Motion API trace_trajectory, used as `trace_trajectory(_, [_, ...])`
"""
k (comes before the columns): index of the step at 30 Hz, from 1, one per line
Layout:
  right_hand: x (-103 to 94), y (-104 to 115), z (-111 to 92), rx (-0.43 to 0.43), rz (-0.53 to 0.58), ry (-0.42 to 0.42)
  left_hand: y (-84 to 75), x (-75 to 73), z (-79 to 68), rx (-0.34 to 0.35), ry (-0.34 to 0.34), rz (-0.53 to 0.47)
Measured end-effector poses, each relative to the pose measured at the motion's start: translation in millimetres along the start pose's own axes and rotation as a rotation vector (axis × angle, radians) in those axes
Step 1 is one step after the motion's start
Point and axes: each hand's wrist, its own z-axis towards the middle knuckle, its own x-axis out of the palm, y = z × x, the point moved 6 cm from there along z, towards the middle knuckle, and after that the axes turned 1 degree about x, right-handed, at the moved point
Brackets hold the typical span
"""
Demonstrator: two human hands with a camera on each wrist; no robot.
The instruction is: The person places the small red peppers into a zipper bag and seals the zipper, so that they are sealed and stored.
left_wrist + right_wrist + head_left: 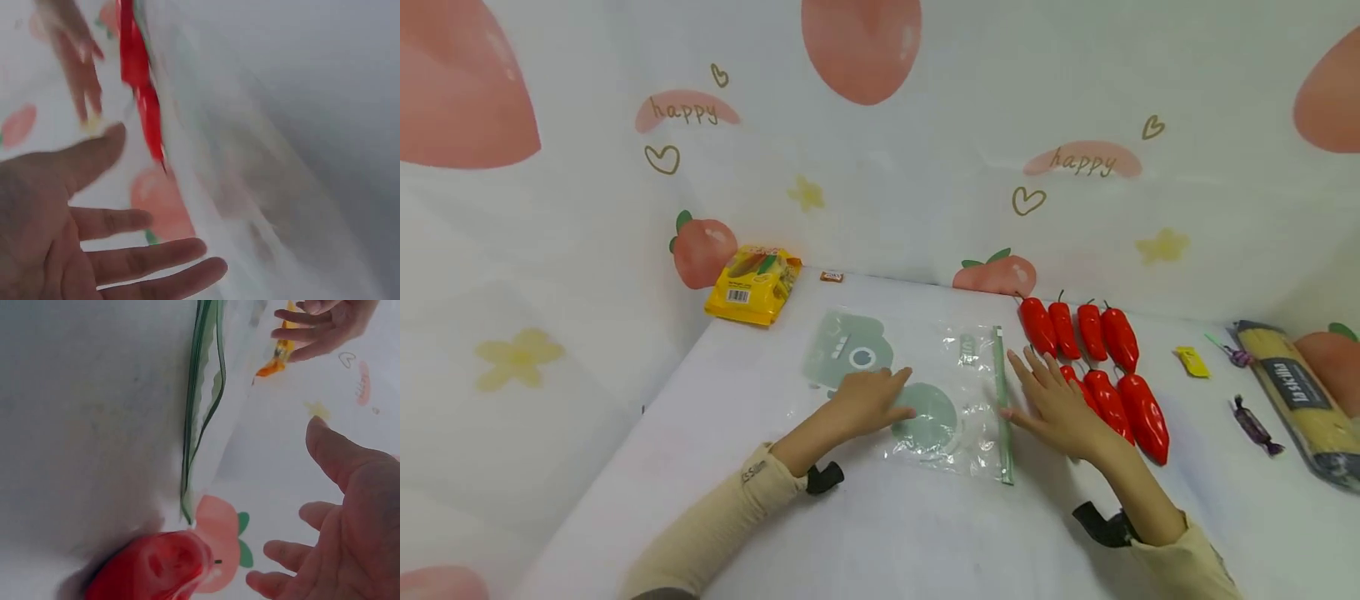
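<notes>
A clear zip bag (pixel 973 429) with a pale green cartoon print lies flat on the table, its green zip edge (pixel 1002 400) towards the right. In the right wrist view the bag's zip edge (pixel 203 394) bows apart along part of its length. My left hand (pixel 867 402) hovers over the bag's middle, fingers straight, holding nothing. My right hand (pixel 1060 410) is just beyond the zip edge with fingers spread and nothing in them; it hides part of several red chili peppers (pixel 1142 412). One pepper (pixel 153 569) shows beside the bag in the right wrist view.
A yellow packet (pixel 752 287) stands at the back left beside a small brown wrapped candy (pixel 832 276). To the right lie a yellow candy (pixel 1192 362), a lollipop (pixel 1240 357), a dark wrapped candy (pixel 1255 425) and a pasta packet (pixel 1296 392). A printed curtain (pixel 910 183) rises behind the table.
</notes>
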Motion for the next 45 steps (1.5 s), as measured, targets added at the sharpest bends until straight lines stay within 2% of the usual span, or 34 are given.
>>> trace_trajectory(3, [-5.8,-1.5,2.8,-0.010,0.060,-0.020,-34.2,-2.0,26.7,0.087,0.032,0.025])
trace_trajectory(6, [-8.5,-0.6,5.8,-0.005,0.095,-0.022,-61.0,5.1,52.8,0.142,0.100,-0.003])
trace_trajectory(10, [-9.0,-1.6,6.4,0.016,0.078,-0.007,-76.8,20.2,78.6,0.107,0.165,-0.042])
trace_trajectory(15, [-7.6,-9.3,1.4,0.045,0.067,0.021,-85.8,36.4,95.1,0.061,0.218,-0.036])
trace_trajectory(21, [-1.1,-7.5,5.1,0.036,0.101,0.053,-86.6,38.2,96.6,0.099,0.215,-0.077])
trace_trajectory(26, [4.1,2.2,6.9,-0.005,0.086,0.028,-82.3,40.2,95.3,0.156,0.181,-0.155])
trace_trajectory(30, [6.0,8.9,8.5,-0.013,0.070,-0.013,-72.2,42.5,92.5,0.221,0.160,-0.348])
trace_trajectory(35, [10.0,6.8,19.5,0.034,0.105,-0.032,-51.5,35.0,83.8,0.233,0.096,-0.625])
trace_trajectory(39, [14.3,2.5,29.7,0.075,0.241,-0.043,-44.7,29.4,76.7,0.247,0.052,-0.738])
trace_trajectory(45, [23.7,0.3,42.0,0.156,0.531,-0.027,-37.3,24.4,70.8,0.226,-0.004,-0.762])
